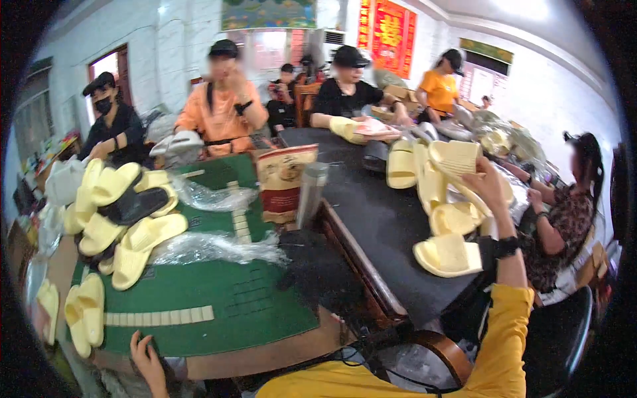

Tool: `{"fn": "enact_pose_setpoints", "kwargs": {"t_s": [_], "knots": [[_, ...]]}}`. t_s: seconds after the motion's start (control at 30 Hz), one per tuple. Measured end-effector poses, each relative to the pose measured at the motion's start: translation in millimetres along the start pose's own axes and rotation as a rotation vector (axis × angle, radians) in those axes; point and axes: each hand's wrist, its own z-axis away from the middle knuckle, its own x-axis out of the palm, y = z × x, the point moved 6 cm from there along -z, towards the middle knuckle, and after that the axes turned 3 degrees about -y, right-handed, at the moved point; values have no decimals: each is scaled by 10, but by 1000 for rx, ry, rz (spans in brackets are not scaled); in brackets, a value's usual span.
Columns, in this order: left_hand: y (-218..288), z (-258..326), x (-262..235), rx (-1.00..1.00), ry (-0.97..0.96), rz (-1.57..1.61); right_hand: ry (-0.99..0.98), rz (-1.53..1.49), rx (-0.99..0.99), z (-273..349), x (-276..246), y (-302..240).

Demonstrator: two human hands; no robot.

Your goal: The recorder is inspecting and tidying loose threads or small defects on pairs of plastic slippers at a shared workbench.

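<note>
My right hand reaches out over the dark table on the right. Its fingers and thumb grip a pale yellow slide slipper, held above other yellow slippers in a loose heap. A single yellow slipper lies nearer me, beside my right wrist. Low on the left, my left hand rests at the near edge of the green mat, fingers apart and holding nothing. Close to it are a pair of yellow slippers and a row of cream-coloured pieces.
Yellow and black slippers pile up on the mat's left. Crumpled clear plastic bags lie across it. A printed paper bag and a plastic roll stand by the raised wooden edge. Several people sit around the tables.
</note>
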Motion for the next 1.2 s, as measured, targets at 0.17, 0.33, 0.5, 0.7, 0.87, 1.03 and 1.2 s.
{"fn": "enact_pose_setpoints", "kwargs": {"t_s": [0.17, 0.33, 0.5, 0.7, 0.87, 1.03, 1.2], "knots": [[61, 34, -24, 47, 37, -47, 95, -121, -63, -34, 55, -877], [152, 56, -85, 92, 81, -7, -85, -934, -81, 339, 424, -1679], [201, 72, -85, 109, 108, -49, -198, -1169, 180, 899, 1073, -2239], [219, 73, -87, 115, 124, -63, -549, -1394, 226, 1673, 2071, -3019], [210, 72, -52, 88, 73, -120, -975, -1253, 132, 2503, 3204, -3623], [239, 65, -80, 110, 64, -93, -1069, -928, -393, 2813, 3438, -3698], [427, 97, -32, -1, 59, 120, -760, -818, -262, 2284, 3147, -2955]]}}
